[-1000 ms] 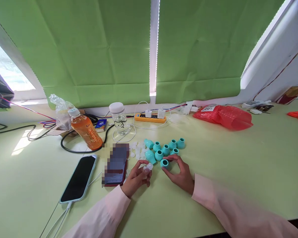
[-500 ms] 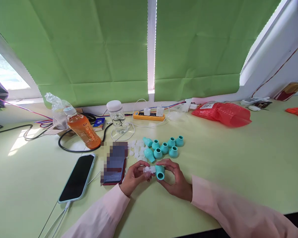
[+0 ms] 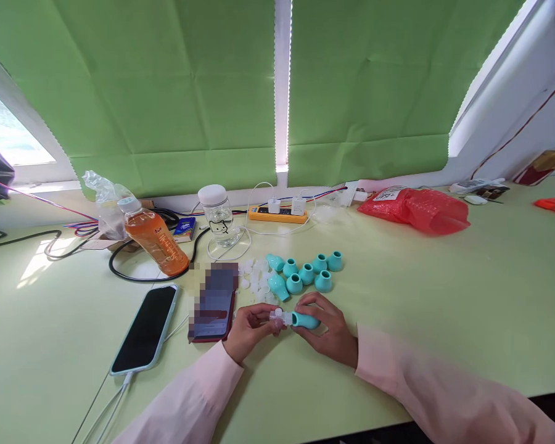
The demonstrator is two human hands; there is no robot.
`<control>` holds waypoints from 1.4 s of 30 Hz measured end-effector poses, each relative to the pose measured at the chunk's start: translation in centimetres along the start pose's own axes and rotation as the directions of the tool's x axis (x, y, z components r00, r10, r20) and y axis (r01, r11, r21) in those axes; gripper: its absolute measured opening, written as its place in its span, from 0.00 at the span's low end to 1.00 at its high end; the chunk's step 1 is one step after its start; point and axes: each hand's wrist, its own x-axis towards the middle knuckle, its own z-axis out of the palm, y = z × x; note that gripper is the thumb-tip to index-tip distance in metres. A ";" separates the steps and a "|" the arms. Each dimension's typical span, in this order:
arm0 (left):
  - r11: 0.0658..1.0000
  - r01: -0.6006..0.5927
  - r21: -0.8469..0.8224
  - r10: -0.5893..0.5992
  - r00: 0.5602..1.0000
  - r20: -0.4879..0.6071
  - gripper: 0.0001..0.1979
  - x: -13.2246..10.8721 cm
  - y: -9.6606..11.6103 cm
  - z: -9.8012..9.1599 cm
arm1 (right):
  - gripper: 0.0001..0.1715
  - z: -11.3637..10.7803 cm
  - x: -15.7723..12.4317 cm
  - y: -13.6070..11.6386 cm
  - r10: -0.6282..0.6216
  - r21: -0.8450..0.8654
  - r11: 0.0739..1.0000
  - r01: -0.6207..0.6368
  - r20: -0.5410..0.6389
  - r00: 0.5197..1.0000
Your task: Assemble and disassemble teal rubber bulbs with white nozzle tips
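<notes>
My left hand [image 3: 250, 332] is closed, its fingertips pinching a small clear plastic fitting [image 3: 280, 317]. A hollow teal bulb-shaped piece [image 3: 308, 320] lies sideways in my right hand [image 3: 329, 330], whose fingers wrap round it. Its open mouth faces left, right at the end of the clear fitting; I cannot tell how far the one sits inside the other. Just beyond my hands stand several similar teal pieces [image 3: 306, 275], most with their round openings upward and two lying over. Small translucent white parts [image 3: 258, 277] are scattered to the left of them.
Left of my hands lie a dark red phone [image 3: 215, 302], partly pixelated, and a charging phone [image 3: 145, 330]. Behind are an orange drink bottle [image 3: 155, 240], a clear jar [image 3: 219, 219], a yellow power strip [image 3: 259, 214] with cables, and a red plastic bag [image 3: 416, 211].
My right hand has turned the teal piece: its opening faced me and now points left toward the clear fitting. The left hand has hardly moved.
</notes>
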 end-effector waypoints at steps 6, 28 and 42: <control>0.998 -0.013 0.059 0.017 0.999 -0.052 0.17 -0.2 -0.2 0.3 | 0.16 0.0 -0.1 -0.2 -0.010 -0.041 0.999 0.013 0.066 0.998; 0.728 -0.299 0.617 0.347 0.937 0.045 0.10 -1.3 -0.9 1.0 | 0.12 0.7 -0.1 -1.1 0.363 0.172 0.903 -0.393 0.183 0.914; 0.691 -0.373 0.619 0.376 0.917 0.133 0.09 -1.3 -0.6 1.2 | 0.12 0.4 0.2 -1.3 0.433 0.273 0.820 -0.503 0.278 0.857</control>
